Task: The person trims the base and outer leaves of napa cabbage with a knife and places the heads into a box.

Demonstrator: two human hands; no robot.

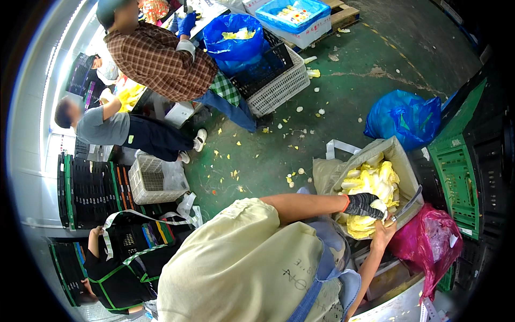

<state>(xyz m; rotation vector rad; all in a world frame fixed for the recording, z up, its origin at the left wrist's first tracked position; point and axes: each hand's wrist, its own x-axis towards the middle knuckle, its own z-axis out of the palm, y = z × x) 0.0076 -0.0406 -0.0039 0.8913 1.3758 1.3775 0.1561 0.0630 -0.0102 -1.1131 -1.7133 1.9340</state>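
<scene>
Over a grey-lined crate (323,177) of yellow-white napa cabbages (378,177), my two hands work close together. My left hand (360,205), in a dark grey knit glove, is closed around a napa cabbage (379,206) whose pale cut base shows. Bare and closed, my right hand (384,232) is just beside it. A small metallic tool (394,218) sticks out at its fingers, and its full shape is hidden. More cabbage leaves (360,226) lie under both hands.
A magenta bag (429,233) and green crate (456,166) stand beside the lined crate. Beyond are a blue bag (405,119) and scraps on the green floor (257,161). A person in a plaid shirt (155,59) and others work at left. A white basket (153,180) stands near stacked black crates.
</scene>
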